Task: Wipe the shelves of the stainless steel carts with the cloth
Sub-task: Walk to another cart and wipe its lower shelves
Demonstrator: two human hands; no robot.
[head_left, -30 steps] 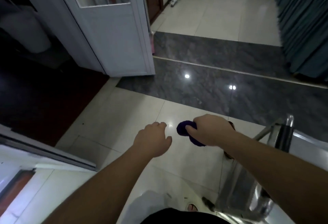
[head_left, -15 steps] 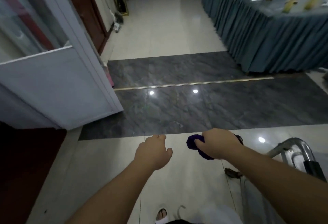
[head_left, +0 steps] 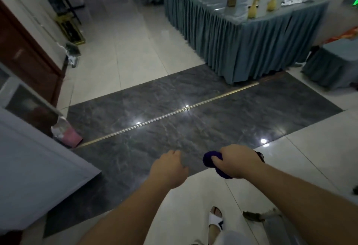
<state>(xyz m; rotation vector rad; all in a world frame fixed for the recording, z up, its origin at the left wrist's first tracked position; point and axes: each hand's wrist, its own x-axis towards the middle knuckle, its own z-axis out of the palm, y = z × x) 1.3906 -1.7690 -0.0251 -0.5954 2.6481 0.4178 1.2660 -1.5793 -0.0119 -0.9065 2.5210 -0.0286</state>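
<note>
cloth in hand, cart off to the lower right

head view — right hand [head_left: 237, 162] is clamped round a bunched dark purple cloth [head_left: 210, 160], which bulges out past the knuckles toward the left and hangs a little below the palm. left hand [head_left: 168, 169] is held just beside it, well clear of the cloth, fingers loosely curled and holding nothing. both forearms reach forward over a tiled floor [head_left: 124, 54] crossed by a dark marble band [head_left: 174, 128] with a thin brass strip along it.

of the cart only a sliver shows: a grey metal edge [head_left: 280, 229] at the lower right, beneath the right forearm — probably the frame, though the blur there leaves that uncertain. no shelf surface is visible. so the surface to be wiped lies down and to the right of the cloth, on the right hand's own side; that hand is the nearer one and already carries the cloth, and the reach would be downward and rightward. the cart's long axis cannot be judged from so little.

a white slipper [head_left: 216, 220] shows below the hands. a table with a pleated teal skirt [head_left: 242, 37] stands well apart, upper right, bearing small items. a white door panel [head_left: 29, 163] is at left. no readable writing or brand anywhere.
</note>
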